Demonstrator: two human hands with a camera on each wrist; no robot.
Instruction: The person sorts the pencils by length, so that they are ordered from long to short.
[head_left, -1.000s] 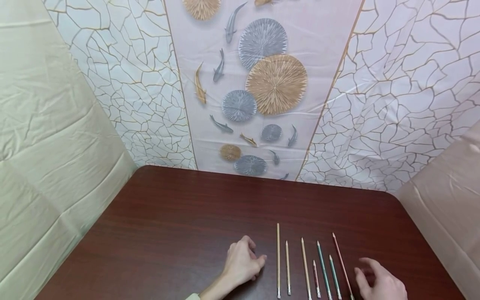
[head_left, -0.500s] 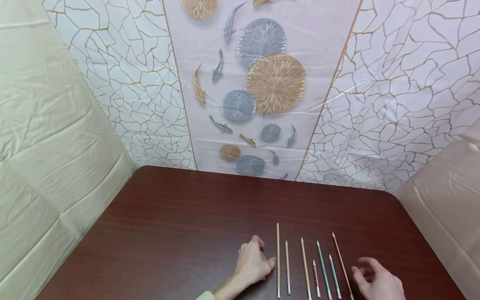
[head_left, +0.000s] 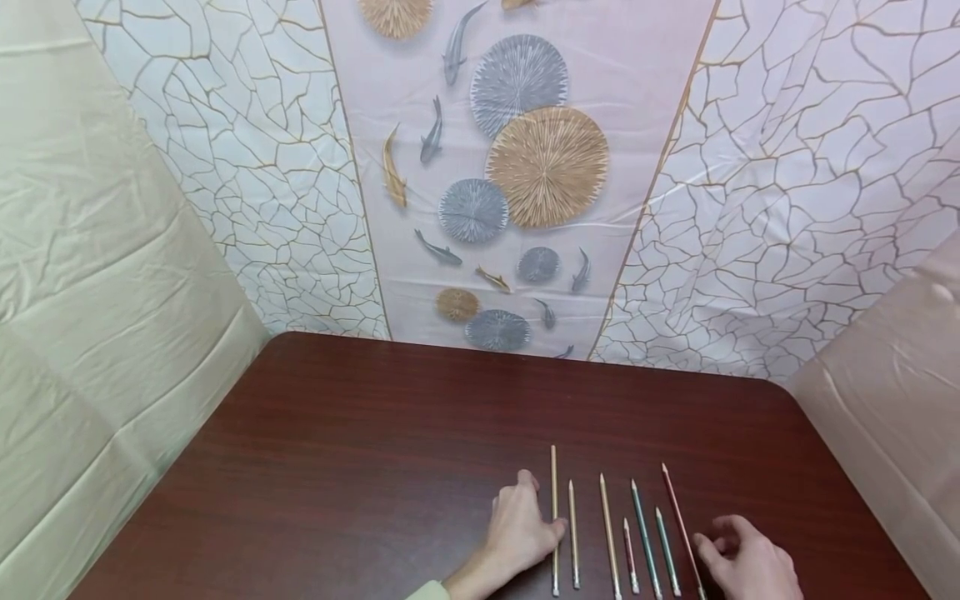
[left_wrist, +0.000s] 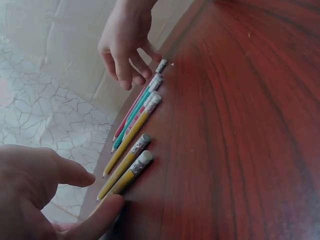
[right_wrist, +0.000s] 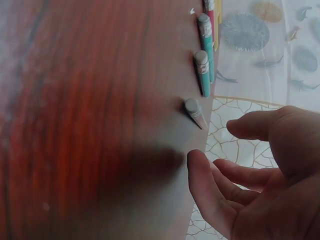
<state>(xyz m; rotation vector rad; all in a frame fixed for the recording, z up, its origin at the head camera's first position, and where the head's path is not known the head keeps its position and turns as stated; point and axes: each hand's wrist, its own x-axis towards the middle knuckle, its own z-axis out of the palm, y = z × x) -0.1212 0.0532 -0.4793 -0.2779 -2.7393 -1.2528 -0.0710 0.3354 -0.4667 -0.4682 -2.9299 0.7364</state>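
- Straddling the leftmost yellow pencil [head_left: 554, 487]: left hand [head_left: 519, 523], fingers parted, unclasped
- Beside the long red pencil [head_left: 682, 529]: right hand [head_left: 750, 562], fingers loose, empty
- 7 pencils on the counter [head_left: 375, 433]

Booth-like setting, room type indeterminable: round-cornered, red-brown wood-grain worktop [head_left: 360, 417] beneath the fingers [head_left: 528, 477], creased cream cloth [head_left: 82, 292] to their left, flat white-and-pink, fish-printed fabric backdrop [head_left: 630, 83] beyond them.

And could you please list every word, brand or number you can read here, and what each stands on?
No text can be read.
Short red pencil: pale marks, too blurred to read.
Other pencils: no lettering I can make out.
Wall hanging: printed fish and discs, no visible words.
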